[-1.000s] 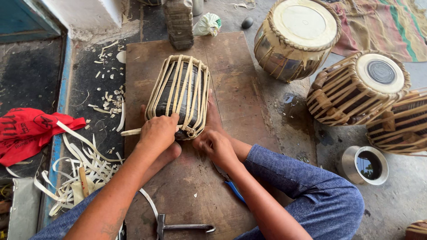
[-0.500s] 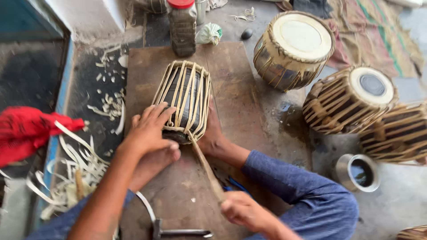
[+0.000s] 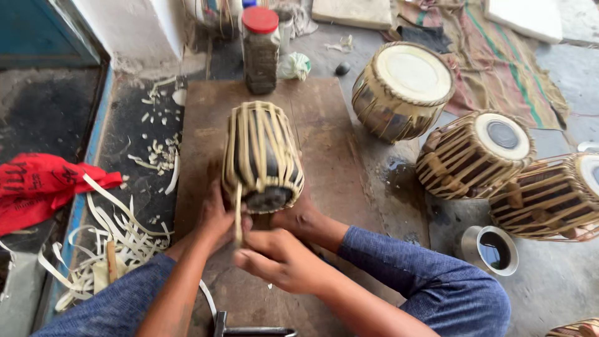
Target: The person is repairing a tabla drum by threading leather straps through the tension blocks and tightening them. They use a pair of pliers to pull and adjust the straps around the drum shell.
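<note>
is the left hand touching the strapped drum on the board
Touching. The head view shows the left hand pressed against the strapped drum at its near end, with no gap between them.

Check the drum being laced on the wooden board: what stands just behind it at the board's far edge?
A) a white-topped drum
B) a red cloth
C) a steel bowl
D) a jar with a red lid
D: the jar with a red lid stands upright just past the laced drum, at the far edge of the wooden board.

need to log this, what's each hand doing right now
left hand: open, pressed against the strapped drum.
right hand: shut on the pale strap.
</note>
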